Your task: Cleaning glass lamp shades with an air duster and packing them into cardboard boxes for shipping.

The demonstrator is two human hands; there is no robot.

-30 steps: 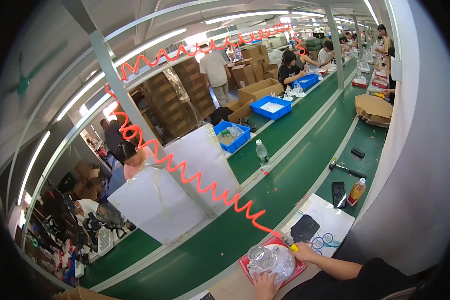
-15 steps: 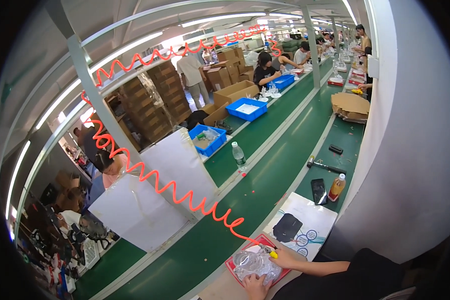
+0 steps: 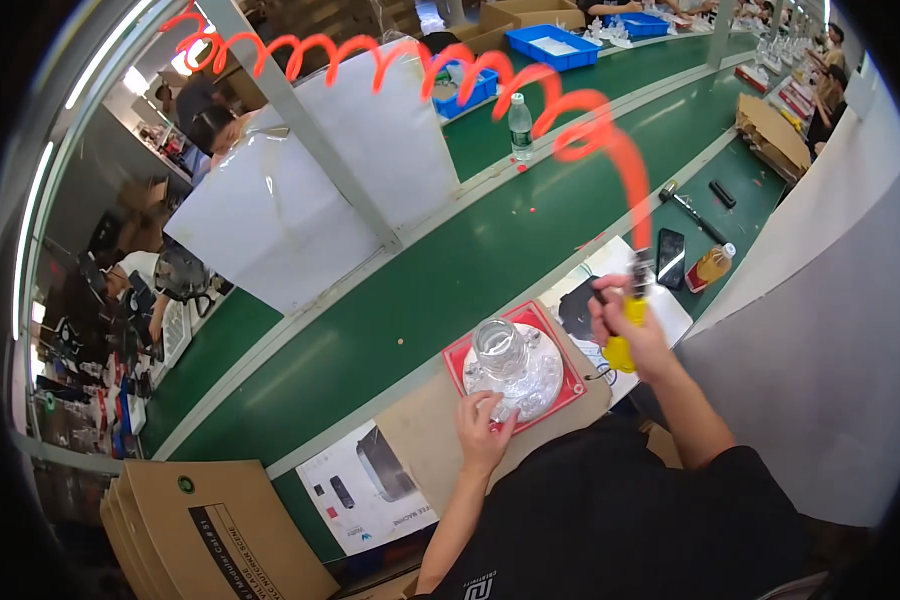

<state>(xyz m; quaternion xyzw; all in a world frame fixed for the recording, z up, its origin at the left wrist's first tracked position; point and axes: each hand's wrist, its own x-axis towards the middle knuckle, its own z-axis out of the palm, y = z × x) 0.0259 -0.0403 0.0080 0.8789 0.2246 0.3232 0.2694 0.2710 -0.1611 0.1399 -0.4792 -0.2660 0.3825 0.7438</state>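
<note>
On a red square tray (image 3: 574, 388) near me sits a clear plastic piece with a round jar-like top (image 3: 500, 345) and a white round base (image 3: 542, 375). My left hand (image 3: 482, 425) grips the near edge of this clear plastic piece, fingers bent over it and thumb to the right. Raised to the right of the tray, my right hand (image 3: 642, 335) is closed around a yellow air blow gun (image 3: 620, 352), held apart from the piece. A red coiled air hose (image 3: 625, 170) runs from the gun up to the far left.
A green conveyor belt (image 3: 370, 330) passes beyond the tray. To the right lie a hammer (image 3: 695, 215), a phone (image 3: 671, 258) and a drink bottle (image 3: 711, 267). Flattened cartons (image 3: 220, 530) stand at lower left. White boards (image 3: 280, 220) and a water bottle (image 3: 520, 127) are across the belt.
My right hand has lifted the air blow gun up and away from the clear plastic piece. My left hand stays on the piece. The view has tilted down toward the tray.
</note>
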